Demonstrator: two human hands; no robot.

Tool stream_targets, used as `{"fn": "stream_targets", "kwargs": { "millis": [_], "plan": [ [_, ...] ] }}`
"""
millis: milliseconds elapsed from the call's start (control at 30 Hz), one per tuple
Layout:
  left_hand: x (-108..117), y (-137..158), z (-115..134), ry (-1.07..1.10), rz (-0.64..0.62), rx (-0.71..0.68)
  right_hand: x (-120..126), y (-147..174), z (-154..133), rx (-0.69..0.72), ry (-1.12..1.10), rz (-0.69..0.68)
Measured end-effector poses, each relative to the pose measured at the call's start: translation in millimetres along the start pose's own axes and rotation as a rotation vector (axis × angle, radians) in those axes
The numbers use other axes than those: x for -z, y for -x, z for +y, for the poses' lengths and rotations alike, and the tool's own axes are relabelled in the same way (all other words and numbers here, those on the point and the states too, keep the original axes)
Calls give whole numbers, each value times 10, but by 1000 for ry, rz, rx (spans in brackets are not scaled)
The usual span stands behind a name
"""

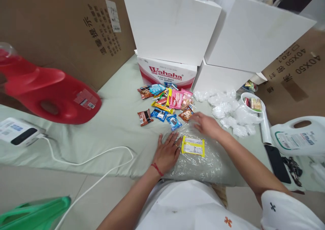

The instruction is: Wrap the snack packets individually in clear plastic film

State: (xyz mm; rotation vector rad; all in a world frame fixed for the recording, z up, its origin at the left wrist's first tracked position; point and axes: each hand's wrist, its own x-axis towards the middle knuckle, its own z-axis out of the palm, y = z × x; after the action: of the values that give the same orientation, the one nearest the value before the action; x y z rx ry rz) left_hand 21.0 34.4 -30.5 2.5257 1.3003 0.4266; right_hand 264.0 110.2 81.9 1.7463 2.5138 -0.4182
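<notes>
We are resting our left hand point(167, 154) flat, fingers spread, at the clear plastic's point(194, 167) left edge | our right hand point(206, 124) is hanging near the snacks point(175, 99), blurred, grip: cannot tell | yellow packet point(193, 146) is lying beside our left fingers

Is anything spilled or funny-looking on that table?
Nothing looks spilled or broken. The snack packets lie in a messy heap, and the white cable trails over the table's edge, a bit untidy. One yellow-edged packet sits apart from the heap, amid crinkly clear plastic beside the left hand.
</notes>
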Motion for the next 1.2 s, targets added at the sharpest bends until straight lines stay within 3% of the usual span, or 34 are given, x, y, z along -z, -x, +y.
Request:
{"fn": "stream_targets", "kwargs": {
  "millis": [100, 200, 267, 367, 467, 600, 700, 833, 1033, 1200],
  "plan": [
    [-5, 2, 6, -13, -11, 2, 190, -782, -35, 101, 164, 129],
    [-6, 6, 16, -21, -15, 10, 174, -1438, -64, 331, 358, 63],
    [-5, 8, 20, -18, -13, 15, 143, -1689, -74, 408, 482, -1],
    [-5, 10, 16, -2, -18, 20, 205, -1763, -76, 406, 576, -25],
    [-10, 10, 4, 13, -15, 25, 381, -1517, -68, 304, 492, 79],
    [-18, 14, -1, 25, 9, 18, 502, -810, -46, 202, 210, 257],
    [-17, 14, 5, 35, 17, 16, 379, -161, -55, 264, 29, 188],
    [-10, 2, 13, 25, 23, 12, -12, 481, -142, 254, -70, 31],
    [-23, -17, 19, -13, 3, 29, -605, 603, -250, 102, 46, -32],
    [-24, -22, 12, -46, -14, 54, -750, 585, -261, 102, 45, -2]
  ]
}}
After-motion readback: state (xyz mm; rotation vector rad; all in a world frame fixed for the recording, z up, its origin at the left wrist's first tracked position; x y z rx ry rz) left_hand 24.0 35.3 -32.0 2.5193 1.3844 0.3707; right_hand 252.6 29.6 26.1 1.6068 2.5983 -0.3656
